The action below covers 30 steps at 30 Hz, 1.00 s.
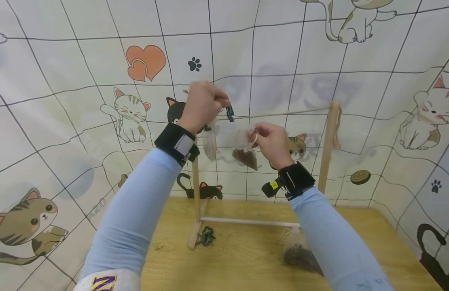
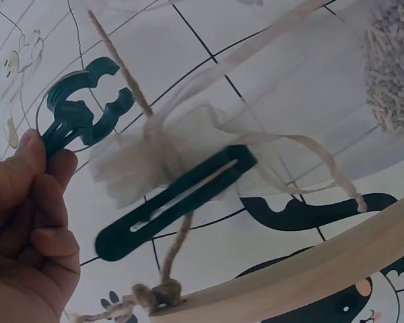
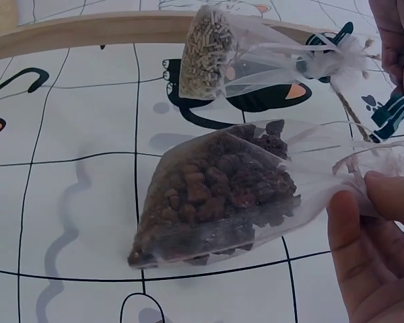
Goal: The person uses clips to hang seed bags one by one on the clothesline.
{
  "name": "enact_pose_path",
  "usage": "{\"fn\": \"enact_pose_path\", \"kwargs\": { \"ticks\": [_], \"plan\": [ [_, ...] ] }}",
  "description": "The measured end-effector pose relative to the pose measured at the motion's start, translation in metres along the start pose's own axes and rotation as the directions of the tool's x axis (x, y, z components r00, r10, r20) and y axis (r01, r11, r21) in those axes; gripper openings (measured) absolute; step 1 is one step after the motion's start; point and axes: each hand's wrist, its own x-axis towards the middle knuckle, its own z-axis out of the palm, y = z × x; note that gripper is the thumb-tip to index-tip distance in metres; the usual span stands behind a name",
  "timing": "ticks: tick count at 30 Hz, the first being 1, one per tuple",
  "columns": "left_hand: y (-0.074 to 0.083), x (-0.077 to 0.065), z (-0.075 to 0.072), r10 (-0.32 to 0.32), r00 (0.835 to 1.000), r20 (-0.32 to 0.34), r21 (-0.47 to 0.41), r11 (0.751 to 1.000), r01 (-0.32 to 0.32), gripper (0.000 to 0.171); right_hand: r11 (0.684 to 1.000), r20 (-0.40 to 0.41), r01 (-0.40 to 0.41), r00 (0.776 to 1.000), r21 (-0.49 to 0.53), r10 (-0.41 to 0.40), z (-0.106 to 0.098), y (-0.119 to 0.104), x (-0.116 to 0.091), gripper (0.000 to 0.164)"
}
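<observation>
Between thumb and fingers my left hand (image 1: 204,104) pinches a dark green plastic clip (image 2: 81,111); in the left wrist view its curved jaws stand apart near the twine (image 2: 121,67). My right hand (image 1: 273,142) pinches the gathered neck of a sheer mesh bag (image 3: 215,195) filled with brown granules, which hangs just below the line. Left of it, another sheer bag (image 3: 209,57) with pale pellets hangs from the twine, held by a second green clip (image 2: 175,202). The head view shows my left hand higher than the right.
The twine runs between wooden posts, the right post (image 1: 329,141) standing on the wooden table (image 1: 246,258). A white crossbar (image 1: 250,221) joins the base. Several green clips (image 1: 206,235) lie by the left foot. Another mesh bag (image 1: 299,252) with dark contents sits near my right forearm.
</observation>
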Motion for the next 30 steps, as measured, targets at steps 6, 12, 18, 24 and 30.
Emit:
{"fn": "enact_pose_path", "kwargs": {
  "ticks": [6,12,18,24,30],
  "plan": [
    [-0.004,0.005,0.003,-0.159,0.982,0.099,-0.001,0.987,0.16,0.01,1.0,-0.033,-0.004,0.999,-0.003,0.004,0.006,-0.008,0.008,0.016],
    [-0.008,0.008,0.004,-0.223,0.962,0.159,-0.015,0.973,0.228,0.012,0.996,-0.06,0.061,0.996,-0.066,-0.065,0.014,-0.011,0.015,0.016],
    [-0.009,0.009,0.004,-0.203,0.964,0.173,-0.014,0.978,0.208,0.012,0.985,-0.117,0.105,0.986,-0.136,-0.121,0.021,-0.018,0.02,0.016],
    [-0.009,0.011,0.005,-0.167,0.97,0.177,0.012,0.986,0.168,0.011,0.992,-0.105,0.102,0.988,-0.076,-0.11,0.026,-0.022,0.022,0.014],
    [-0.01,0.01,0.004,-0.177,0.952,0.25,0.01,0.984,0.181,0.02,0.997,-0.095,0.065,0.993,-0.046,-0.069,0.027,-0.019,0.023,0.016]
  ]
}}
